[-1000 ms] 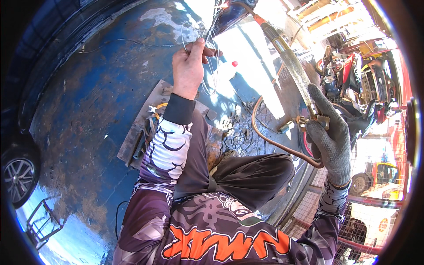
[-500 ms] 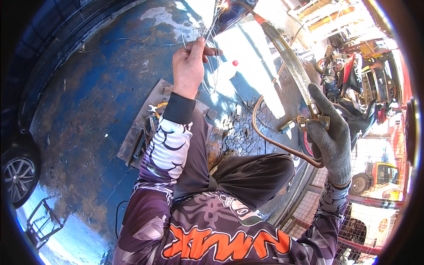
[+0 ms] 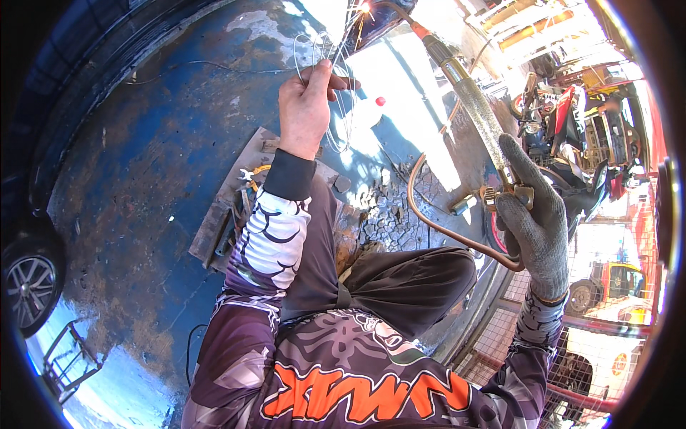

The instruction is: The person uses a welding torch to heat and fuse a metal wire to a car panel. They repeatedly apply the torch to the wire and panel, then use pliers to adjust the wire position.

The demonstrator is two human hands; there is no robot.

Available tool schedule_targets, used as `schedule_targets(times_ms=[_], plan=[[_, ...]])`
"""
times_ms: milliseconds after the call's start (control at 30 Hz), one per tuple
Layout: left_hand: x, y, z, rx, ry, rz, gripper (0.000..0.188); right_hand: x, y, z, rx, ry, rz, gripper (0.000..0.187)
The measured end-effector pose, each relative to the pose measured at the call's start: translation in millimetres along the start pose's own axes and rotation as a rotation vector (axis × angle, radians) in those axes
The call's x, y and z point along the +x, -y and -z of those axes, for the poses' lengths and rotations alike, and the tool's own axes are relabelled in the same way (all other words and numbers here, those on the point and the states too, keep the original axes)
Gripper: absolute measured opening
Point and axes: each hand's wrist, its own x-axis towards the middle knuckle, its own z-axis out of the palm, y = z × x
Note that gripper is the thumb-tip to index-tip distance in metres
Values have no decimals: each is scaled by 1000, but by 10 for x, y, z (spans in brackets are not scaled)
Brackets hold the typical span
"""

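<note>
Bare and pinched closed, my left hand [image 3: 304, 107] holds a looped coil of thin wire [image 3: 346, 132], whose loops spread around the fingers. The far end of the wire reaches up toward a bright glow with sparks at the top edge. My right hand [image 3: 534, 214], in a grey knit glove, is wrapped around the valve end of a gas welding torch [image 3: 480, 118]. The torch slants up and left, and its bent copper tip ends at the glow. A brown hose [image 3: 421, 207] curves from near the gloved hand. What the flame touches is washed out by glare.
A wooden board with tools [image 3: 214, 232] lies left of my knees on the worn blue floor [image 3: 136, 186]. A car wheel [image 3: 30, 286] stands at far left. Motorcycles [image 3: 572, 129] and wire mesh fencing [image 3: 572, 357] are on the right. A red-capped bottle [image 3: 380, 102] stands beyond my left hand.
Both hands hold nearly the same place and grip. The sparks at the torch tip have changed shape slightly.
</note>
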Motion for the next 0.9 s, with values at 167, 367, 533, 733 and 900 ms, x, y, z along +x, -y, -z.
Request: schedule_targets(times_ms=[167,367,533,733,900], plan=[[-11,4,3,-4,-45,-3,41,-4,-5,9,-36,-6,-25,67],[0,5,-6,-4,-11,-3,41,-12,47,33,9,-13,-66,67],[6,1,-11,-3,-15,17,39,-13,51,14,117,-16,-43,67],[15,6,-18,-5,-12,11,40,-10,2,35,55,-7,-24,67],[11,-4,-15,9,-8,11,41,-14,-9,47,55,0,-25,68]])
